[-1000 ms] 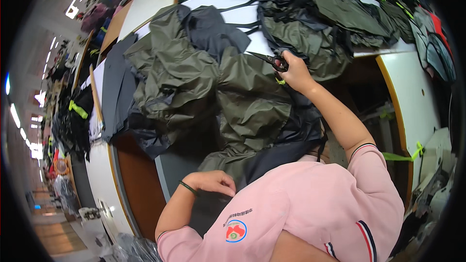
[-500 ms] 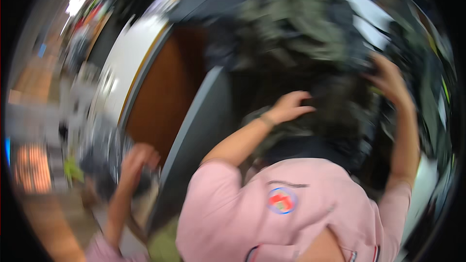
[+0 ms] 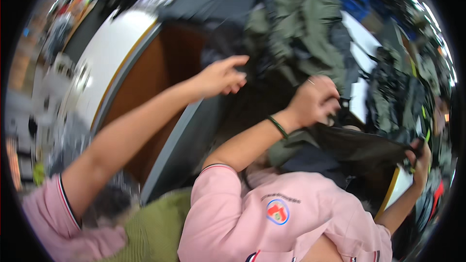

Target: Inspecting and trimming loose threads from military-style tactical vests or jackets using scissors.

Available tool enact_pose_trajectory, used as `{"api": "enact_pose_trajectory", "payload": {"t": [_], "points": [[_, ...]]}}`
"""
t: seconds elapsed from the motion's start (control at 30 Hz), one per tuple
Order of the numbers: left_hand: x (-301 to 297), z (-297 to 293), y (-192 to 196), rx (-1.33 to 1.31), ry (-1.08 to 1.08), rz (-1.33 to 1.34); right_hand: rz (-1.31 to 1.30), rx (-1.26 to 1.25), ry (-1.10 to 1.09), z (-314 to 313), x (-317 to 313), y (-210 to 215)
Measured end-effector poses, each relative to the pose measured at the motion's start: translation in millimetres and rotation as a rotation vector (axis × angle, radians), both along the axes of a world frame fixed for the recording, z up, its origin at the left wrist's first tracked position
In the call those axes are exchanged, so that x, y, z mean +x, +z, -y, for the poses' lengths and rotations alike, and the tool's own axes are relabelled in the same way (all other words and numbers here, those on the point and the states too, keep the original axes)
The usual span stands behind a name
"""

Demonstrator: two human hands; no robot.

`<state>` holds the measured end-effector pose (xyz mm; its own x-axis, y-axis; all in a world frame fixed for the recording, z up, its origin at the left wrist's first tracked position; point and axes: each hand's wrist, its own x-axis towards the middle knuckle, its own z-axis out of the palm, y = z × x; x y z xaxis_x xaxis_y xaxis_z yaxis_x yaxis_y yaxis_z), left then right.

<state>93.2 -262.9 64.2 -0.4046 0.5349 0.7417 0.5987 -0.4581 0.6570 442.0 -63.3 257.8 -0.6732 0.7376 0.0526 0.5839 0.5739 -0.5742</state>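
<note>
A dark piece of cloth (image 3: 361, 143), apparently a garment, stretches across the front of my body. My left hand (image 3: 314, 101), with a green band at its wrist, has its fingers curled at the cloth's upper left end and seems to pinch it. At its right end my right hand (image 3: 418, 161) grips the edge between thumb and fingers. Olive-green garments (image 3: 308, 29) lie bunched just beyond my hands. From the left a co-worker's hand (image 3: 221, 77) reaches in, index finger stretched out, beside a grey panel (image 3: 177, 138).
To the left stands a white tabletop (image 3: 109, 51) with a yellow edge, over a brown compartment (image 3: 160, 68). A dark grey sheet of cloth (image 3: 218, 7) drapes at the back. More dark garments (image 3: 391, 92) hang or lie at the right. A blue bin (image 3: 352, 5) stands far back.
My right hand has moved down and outward, and the dark cloth now spans between my hands. My left hand rose slightly and curled. The co-worker's hand came up from the lower left.
</note>
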Motion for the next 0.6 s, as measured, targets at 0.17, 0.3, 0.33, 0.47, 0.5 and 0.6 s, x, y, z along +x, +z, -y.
{"api": "enact_pose_trajectory", "payload": {"t": [0.17,0.3,0.33,0.47,0.5,0.6], "points": [[-87.1,-130.5,-2.7,-0.584,0.444,-0.427,0.031,0.002,-0.152,25.0,12.4,-13.7],[-105.3,-167.8,-70.5,-1.113,0.410,-0.538,0.027,-0.036,-0.138,30.3,25.3,-13.0],[-111.7,-172.9,-76.9,-1.112,0.415,-0.576,0.010,-0.041,-0.181,30.9,28.9,-13.3],[-136.1,-193.4,-65.4,-1.218,0.256,-0.536,-0.047,-0.151,-0.211,27.0,48.4,-20.8],[-151.3,-194.8,-65.1,-1.265,0.227,-0.503,-0.105,-0.170,-0.143,20.5,45.9,-23.6],[-161.0,-187.3,-30.9,-1.032,0.197,-0.285,-0.152,-0.261,-0.144,12.8,40.4,-21.8]]}}
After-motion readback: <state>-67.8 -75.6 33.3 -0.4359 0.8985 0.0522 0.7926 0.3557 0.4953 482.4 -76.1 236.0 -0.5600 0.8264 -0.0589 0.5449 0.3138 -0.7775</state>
